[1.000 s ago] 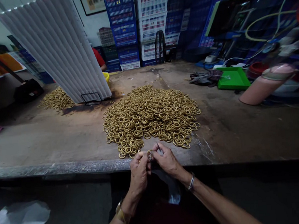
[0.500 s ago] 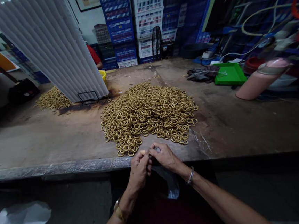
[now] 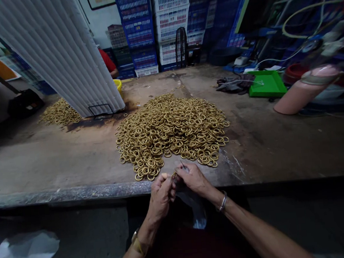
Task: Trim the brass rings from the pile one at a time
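Note:
A big heap of gold-coloured rings (image 3: pixel 171 125) lies on the table in front of me. Just short of it, at the table's front edge, my two hands are close together. My left hand (image 3: pixel 160 194) pinches one gold ring (image 3: pixel 173 176) between thumb and fingers; a tan wrap covers one of its fingertips. Closed beside it, my right hand (image 3: pixel 194 179) grips a thin dark pointed tool (image 3: pixel 182 165), whose end pokes up above the fingers. The rest of that tool is hidden, and its exact kind is unclear.
A tall white corrugated panel (image 3: pixel 60 54) leans at the left, near a smaller ring pile (image 3: pixel 60 112). On the right are a green tray (image 3: pixel 267 83), a grey cloth (image 3: pixel 233 84) and a pink bottle (image 3: pixel 304 91). Stacked crates (image 3: pixel 138 35) stand behind. A person's red sleeve (image 3: pixel 107 61) shows past the panel.
My right hand has shifted slightly right, away from the left, and the ring between them shows more clearly. The dark tool's end now sticks up. My left hand is almost where it was.

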Available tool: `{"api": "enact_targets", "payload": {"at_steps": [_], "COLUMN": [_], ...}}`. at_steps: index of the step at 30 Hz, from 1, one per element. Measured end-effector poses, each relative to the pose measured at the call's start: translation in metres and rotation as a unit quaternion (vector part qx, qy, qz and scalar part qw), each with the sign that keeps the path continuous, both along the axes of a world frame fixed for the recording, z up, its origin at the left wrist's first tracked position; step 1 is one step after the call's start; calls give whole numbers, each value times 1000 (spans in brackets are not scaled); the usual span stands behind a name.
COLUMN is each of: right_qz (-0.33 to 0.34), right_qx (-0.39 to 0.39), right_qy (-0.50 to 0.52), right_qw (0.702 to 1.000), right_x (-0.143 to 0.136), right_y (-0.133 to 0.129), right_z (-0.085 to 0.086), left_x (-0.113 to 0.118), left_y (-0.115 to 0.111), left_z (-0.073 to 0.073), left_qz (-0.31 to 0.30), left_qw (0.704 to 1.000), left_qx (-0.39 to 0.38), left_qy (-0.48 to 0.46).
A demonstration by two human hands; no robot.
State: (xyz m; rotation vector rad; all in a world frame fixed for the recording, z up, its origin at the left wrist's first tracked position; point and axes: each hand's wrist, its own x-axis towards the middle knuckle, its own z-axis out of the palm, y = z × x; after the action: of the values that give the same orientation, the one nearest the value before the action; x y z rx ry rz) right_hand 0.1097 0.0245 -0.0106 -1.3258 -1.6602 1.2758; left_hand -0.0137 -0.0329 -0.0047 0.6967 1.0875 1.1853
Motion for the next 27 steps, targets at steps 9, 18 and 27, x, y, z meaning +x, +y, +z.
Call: {"api": "enact_targets", "payload": {"at_steps": [9, 18, 27], "right_qz": [144, 91, 86], "right_qx": [170, 147, 275], "right_qy": [-246, -428, -283], "right_qw": [943, 887, 915], "right_x": [5, 4, -37], "right_y": [-14, 2, 14], "right_z": [2, 6, 6], "left_x": [0, -3, 5], "left_y": [3, -16, -35], "left_z": [0, 11, -50], "left_qz": [23, -65, -104], "left_qw": [996, 994, 969], "left_qx": [34, -16, 3], "left_qy": [85, 82, 223]}}
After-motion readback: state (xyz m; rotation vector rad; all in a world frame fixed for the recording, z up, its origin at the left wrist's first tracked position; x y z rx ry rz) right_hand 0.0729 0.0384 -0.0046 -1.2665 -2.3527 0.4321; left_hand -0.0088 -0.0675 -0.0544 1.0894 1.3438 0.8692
